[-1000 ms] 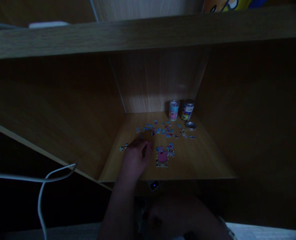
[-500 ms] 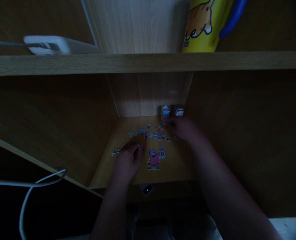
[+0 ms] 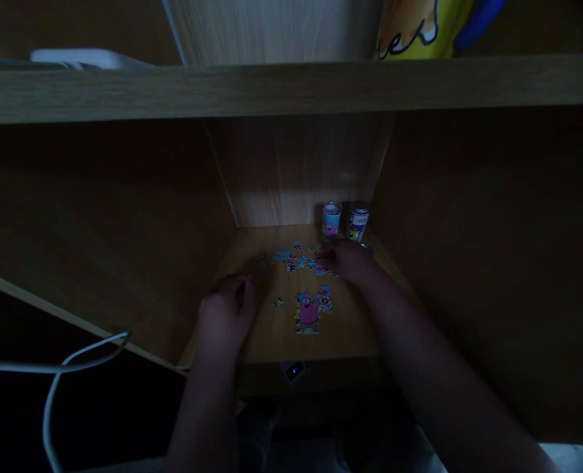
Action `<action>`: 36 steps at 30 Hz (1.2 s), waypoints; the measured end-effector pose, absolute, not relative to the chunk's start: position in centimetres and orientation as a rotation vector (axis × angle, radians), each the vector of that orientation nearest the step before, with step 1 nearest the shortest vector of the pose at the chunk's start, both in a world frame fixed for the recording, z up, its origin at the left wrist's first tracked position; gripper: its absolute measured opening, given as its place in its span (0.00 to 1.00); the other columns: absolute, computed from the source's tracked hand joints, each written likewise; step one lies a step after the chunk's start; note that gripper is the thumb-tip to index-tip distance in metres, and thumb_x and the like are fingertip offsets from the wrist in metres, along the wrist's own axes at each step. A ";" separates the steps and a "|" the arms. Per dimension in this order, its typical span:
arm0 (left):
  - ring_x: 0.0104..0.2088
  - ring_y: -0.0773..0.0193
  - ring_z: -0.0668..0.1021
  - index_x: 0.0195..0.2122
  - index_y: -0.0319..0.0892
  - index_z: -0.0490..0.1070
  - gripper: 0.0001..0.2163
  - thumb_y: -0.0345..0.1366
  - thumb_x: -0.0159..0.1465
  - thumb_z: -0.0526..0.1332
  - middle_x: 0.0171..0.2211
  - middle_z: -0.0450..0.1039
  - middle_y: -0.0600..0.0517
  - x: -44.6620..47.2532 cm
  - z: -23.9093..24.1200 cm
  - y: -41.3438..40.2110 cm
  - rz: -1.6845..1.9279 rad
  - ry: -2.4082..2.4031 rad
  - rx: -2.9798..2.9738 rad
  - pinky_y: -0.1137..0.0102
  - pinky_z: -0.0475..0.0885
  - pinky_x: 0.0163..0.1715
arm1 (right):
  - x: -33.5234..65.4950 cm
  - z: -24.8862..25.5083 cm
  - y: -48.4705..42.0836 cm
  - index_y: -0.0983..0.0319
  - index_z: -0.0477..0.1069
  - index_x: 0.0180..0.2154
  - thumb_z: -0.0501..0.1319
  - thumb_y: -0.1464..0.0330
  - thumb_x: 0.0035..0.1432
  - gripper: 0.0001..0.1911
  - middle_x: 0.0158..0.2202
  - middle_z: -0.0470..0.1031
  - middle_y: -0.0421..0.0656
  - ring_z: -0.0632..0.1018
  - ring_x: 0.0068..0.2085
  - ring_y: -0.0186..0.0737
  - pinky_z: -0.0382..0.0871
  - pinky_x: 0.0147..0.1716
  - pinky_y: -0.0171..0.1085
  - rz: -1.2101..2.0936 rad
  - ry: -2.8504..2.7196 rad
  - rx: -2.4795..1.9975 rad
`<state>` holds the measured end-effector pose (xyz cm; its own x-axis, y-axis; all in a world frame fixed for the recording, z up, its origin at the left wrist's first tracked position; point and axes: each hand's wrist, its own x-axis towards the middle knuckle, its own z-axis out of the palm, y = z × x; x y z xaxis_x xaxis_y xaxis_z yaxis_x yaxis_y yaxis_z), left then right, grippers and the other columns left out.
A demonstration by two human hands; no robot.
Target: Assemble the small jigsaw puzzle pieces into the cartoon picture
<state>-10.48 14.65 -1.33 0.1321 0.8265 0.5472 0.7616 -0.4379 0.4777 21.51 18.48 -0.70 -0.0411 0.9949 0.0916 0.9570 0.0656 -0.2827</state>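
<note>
A partly joined jigsaw puzzle (image 3: 308, 314) with a pink cartoon figure lies near the front of the wooden board. Behind it, loose puzzle pieces (image 3: 291, 260) are spread in a cluster. My right hand (image 3: 349, 260) is over the right end of that cluster, fingers pinched together; what is between them is too dark to see. To the left of the joined part, my left hand (image 3: 226, 307) hovers with curled fingers, thumb against forefinger, and their contents cannot be made out. A small yellowish puzzle piece (image 3: 278, 303) lies between my left hand and the joined part.
Two small printed cans (image 3: 331, 221) stand at the back right. A wooden shelf (image 3: 272, 89) crosses above, bearing a yellow mug (image 3: 414, 33) and a white plug-like device (image 3: 82, 58). Side walls close in the space. A white cable (image 3: 58, 368) hangs at left; a small lit device (image 3: 295, 370) is below the front edge.
My left hand has moved left, and a small piece shows near where it was. My right hand has come from beside the cans onto the loose pieces. The view has tilted down.
</note>
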 end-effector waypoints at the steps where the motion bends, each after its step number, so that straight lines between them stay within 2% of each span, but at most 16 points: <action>1: 0.38 0.51 0.86 0.41 0.44 0.80 0.12 0.42 0.75 0.58 0.40 0.86 0.43 -10.7 -1.4 14.7 1.219 1.643 2.259 0.62 0.75 0.39 | 21.5 -0.8 18.6 0.58 0.85 0.53 0.69 0.59 0.73 0.14 0.52 0.86 0.49 0.86 0.49 0.48 0.73 0.46 0.38 0.213 -2.086 -1.968; 4: 0.31 0.54 0.84 0.38 0.44 0.80 0.13 0.43 0.74 0.58 0.34 0.84 0.46 -11.0 -1.5 14.7 1.259 1.742 2.123 0.65 0.71 0.32 | 21.5 -1.1 18.8 0.59 0.85 0.51 0.68 0.60 0.73 0.13 0.51 0.86 0.50 0.85 0.49 0.47 0.73 0.45 0.38 0.229 -2.093 -1.945; 7: 0.29 0.55 0.83 0.37 0.44 0.80 0.14 0.43 0.75 0.59 0.30 0.83 0.47 -11.2 -1.6 14.7 1.304 1.873 2.039 0.66 0.68 0.30 | 21.6 -1.3 19.0 0.60 0.85 0.50 0.69 0.61 0.72 0.12 0.51 0.87 0.50 0.85 0.49 0.48 0.72 0.44 0.38 0.247 -2.078 -1.927; 12: 0.35 0.52 0.85 0.45 0.43 0.81 0.12 0.41 0.76 0.59 0.38 0.86 0.43 -11.4 -1.8 14.8 1.350 1.981 1.994 0.65 0.71 0.34 | 21.6 -1.6 19.2 0.60 0.85 0.44 0.71 0.64 0.70 0.07 0.46 0.87 0.48 0.86 0.46 0.47 0.73 0.44 0.38 0.278 -1.994 -1.892; 15: 0.36 0.51 0.86 0.47 0.43 0.81 0.11 0.39 0.76 0.60 0.40 0.87 0.43 -11.4 -2.0 14.9 1.360 1.988 1.973 0.64 0.72 0.35 | 21.4 -1.6 19.4 0.60 0.83 0.41 0.70 0.63 0.71 0.07 0.44 0.87 0.46 0.86 0.45 0.44 0.73 0.45 0.37 0.306 -1.934 -1.847; 18: 0.37 0.51 0.87 0.47 0.43 0.81 0.10 0.39 0.76 0.60 0.40 0.87 0.43 -11.1 -2.1 14.9 1.328 1.965 1.966 0.64 0.73 0.36 | 21.1 -1.8 19.6 0.60 0.81 0.42 0.70 0.63 0.71 0.07 0.44 0.87 0.44 0.85 0.44 0.41 0.75 0.42 0.35 0.435 -1.810 -1.743; 21: 0.38 0.51 0.87 0.47 0.44 0.82 0.11 0.39 0.76 0.60 0.41 0.87 0.44 -10.8 -2.1 14.9 1.278 1.897 1.989 0.63 0.74 0.37 | 20.9 -1.9 19.8 0.61 0.79 0.45 0.71 0.63 0.68 0.09 0.42 0.86 0.44 0.83 0.38 0.39 0.76 0.37 0.34 0.739 -1.544 -1.518; 24: 0.42 0.50 0.88 0.48 0.45 0.82 0.10 0.39 0.75 0.60 0.43 0.87 0.44 -10.4 -2.1 14.9 1.269 1.777 2.049 0.63 0.77 0.41 | 20.7 -1.9 19.9 0.60 0.80 0.50 0.72 0.65 0.66 0.13 0.43 0.86 0.43 0.82 0.36 0.37 0.77 0.37 0.34 0.947 -1.387 -1.347; 31: 0.43 0.50 0.88 0.48 0.44 0.81 0.10 0.39 0.75 0.60 0.44 0.86 0.44 -10.1 -2.2 15.0 1.245 1.636 2.171 0.61 0.80 0.46 | 20.5 -1.5 19.6 0.60 0.84 0.48 0.72 0.67 0.69 0.07 0.41 0.87 0.42 0.82 0.34 0.35 0.76 0.36 0.33 0.972 -1.418 -1.328; 36: 0.43 0.52 0.87 0.47 0.44 0.80 0.11 0.39 0.76 0.59 0.44 0.86 0.45 -10.1 -2.1 15.0 1.207 1.617 2.213 0.61 0.80 0.45 | 20.4 -1.4 19.7 0.58 0.86 0.45 0.73 0.67 0.69 0.05 0.39 0.87 0.42 0.82 0.32 0.35 0.77 0.34 0.33 1.000 -1.405 -1.310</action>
